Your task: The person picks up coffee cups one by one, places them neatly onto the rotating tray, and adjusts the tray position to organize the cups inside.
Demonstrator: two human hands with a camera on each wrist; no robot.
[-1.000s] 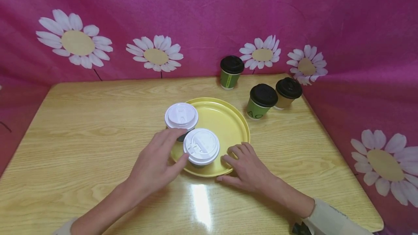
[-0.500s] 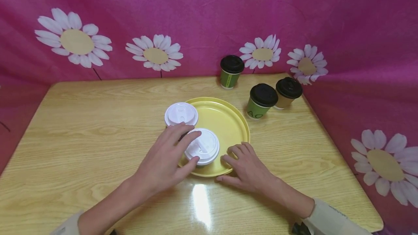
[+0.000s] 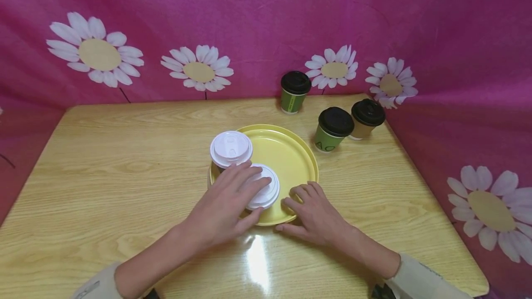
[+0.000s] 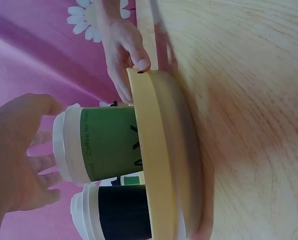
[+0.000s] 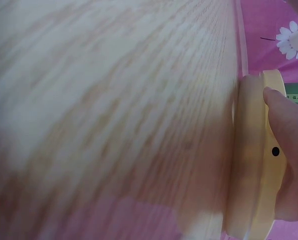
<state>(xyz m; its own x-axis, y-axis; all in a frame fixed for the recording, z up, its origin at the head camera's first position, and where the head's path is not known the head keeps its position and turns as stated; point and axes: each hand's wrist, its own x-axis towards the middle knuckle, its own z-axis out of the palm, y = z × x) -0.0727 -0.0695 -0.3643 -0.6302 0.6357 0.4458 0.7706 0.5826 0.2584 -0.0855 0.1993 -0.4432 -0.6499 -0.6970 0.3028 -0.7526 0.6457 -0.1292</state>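
Observation:
A round yellow tray (image 3: 291, 156) holds two paper cups with white lids. The nearer, a green coffee cup (image 4: 111, 145), has its lid partly hidden in the head view by my left hand (image 3: 222, 202). That hand hovers over the lid with fingers spread, thumb on the near side; in the left wrist view a gap shows between palm and lid. Just behind and to the left stands a black coffee cup (image 4: 123, 212) under its own white lid (image 3: 231, 146). My right hand (image 3: 313, 213) grips the tray's near right rim, thumb outside and fingers inside.
Right of the tray stand a green cup with a black lid (image 3: 328, 137) and a brown cup with a black lid (image 3: 365, 116). Another black-lidded green cup (image 3: 293, 98) is at the back edge of the wooden table (image 3: 124, 165). A pink flowered cloth (image 3: 257, 22) hangs behind.
My left hand has moved right from beside the white-lidded cups to over the nearer green cup's lid. The right hand and the tray have stayed in place.

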